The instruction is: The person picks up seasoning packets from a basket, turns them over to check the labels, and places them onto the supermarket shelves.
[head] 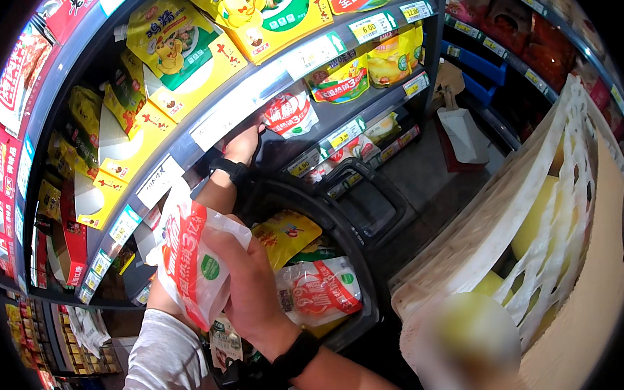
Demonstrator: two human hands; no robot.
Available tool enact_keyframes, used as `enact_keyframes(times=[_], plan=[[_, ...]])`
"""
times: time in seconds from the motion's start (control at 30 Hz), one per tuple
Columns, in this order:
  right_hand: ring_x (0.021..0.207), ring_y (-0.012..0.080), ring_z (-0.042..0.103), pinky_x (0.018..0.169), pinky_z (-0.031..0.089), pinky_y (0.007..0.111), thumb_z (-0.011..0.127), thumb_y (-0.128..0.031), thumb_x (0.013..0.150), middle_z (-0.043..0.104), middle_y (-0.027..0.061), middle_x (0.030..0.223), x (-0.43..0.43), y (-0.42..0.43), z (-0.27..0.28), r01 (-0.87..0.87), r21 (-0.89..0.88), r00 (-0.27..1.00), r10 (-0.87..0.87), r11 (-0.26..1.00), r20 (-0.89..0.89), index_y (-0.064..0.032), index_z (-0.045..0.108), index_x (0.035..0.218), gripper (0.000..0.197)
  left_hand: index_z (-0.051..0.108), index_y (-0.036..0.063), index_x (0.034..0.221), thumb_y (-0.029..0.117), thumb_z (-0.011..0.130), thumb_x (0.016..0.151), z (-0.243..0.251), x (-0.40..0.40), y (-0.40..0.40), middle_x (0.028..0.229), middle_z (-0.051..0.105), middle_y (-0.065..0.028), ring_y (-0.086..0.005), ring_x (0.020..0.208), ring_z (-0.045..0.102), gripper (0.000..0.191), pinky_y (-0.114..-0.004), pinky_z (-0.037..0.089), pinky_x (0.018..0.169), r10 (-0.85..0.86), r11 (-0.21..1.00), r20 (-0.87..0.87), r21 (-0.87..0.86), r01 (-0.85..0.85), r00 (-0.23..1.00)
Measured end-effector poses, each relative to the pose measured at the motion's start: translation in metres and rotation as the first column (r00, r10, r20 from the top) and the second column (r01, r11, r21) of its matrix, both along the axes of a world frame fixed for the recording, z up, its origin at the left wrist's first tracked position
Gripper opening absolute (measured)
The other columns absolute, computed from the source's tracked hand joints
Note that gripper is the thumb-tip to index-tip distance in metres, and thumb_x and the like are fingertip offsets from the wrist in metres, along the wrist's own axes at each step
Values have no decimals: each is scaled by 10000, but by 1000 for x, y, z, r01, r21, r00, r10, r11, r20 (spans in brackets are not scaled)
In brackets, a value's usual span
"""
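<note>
In my right hand is a clear-and-white plastic seasoning pouch with a red printed band, gripped at its side. My left hand reaches past the right one into the lower shelf, under the price-label rail. Its fingers are partly hidden there, close to a similar red-and-white pouch; I cannot tell whether they hold anything. Below my hands is a black shopping basket. Inside lie another red-and-white pouch and a yellow packet.
Shelves with yellow seasoning bags and yellow display boxes curve along the left. The basket's black handle stands up beside the lower shelf. At right, a cardboard box holds yellow-green fruit in white netting. An open carton lies on the floor.
</note>
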State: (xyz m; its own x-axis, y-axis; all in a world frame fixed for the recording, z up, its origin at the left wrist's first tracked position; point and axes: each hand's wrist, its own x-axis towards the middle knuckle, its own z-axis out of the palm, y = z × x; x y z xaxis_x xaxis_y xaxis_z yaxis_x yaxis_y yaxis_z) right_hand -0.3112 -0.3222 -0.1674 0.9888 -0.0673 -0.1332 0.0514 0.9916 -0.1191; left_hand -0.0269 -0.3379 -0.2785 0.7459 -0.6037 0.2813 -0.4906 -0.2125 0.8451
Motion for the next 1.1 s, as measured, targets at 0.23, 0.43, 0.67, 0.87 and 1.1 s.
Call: enact_keyframes(times=[0.23,0.43,0.67,0.87,1.1], plan=[[747,28,522,690,433,214,555,-216,951,570,-42,822,-1,1,-1,-4,-33,1000,5,999,30,-89,588,917,135,565,-48,1244,99,595,940,4,-11,-1,1243,600,-117,-165,1135,547,339,-274,397,1007,-5,997,84,79,-2,996],[748,30,534,688,437,210,563,-213,949,578,-42,823,2,1,-1,1,4,1000,-1,1000,-20,-93,590,920,127,568,-48,1235,96,594,939,5,-21,-9,1238,603,-119,-167,1136,548,330,-275,397,1007,-30,988,183,157,1,983],[802,102,626,712,506,252,580,-214,911,636,26,905,5,0,-4,-24,-75,997,19,997,-73,-47,610,1040,213,571,-47,1225,92,593,938,18,-37,26,1232,606,-120,-170,1136,548,320,-276,398,1007,-214,951,233,270,148,949],[730,77,583,661,472,242,581,-224,918,610,1,833,8,-25,-9,88,-206,954,-142,975,-264,-38,623,1004,209,634,-18,1120,110,637,919,37,-78,102,1021,689,-42,-96,914,637,239,-243,492,843,-208,949,-314,165,269,927],[920,100,608,833,460,246,539,-175,952,647,32,1025,3,-22,-6,-62,-440,989,-3,896,-146,-33,612,1164,265,378,-15,1423,774,220,889,59,-161,171,1405,491,-182,-295,1302,470,965,-439,327,1109,-383,880,-864,-449,-155,328]])
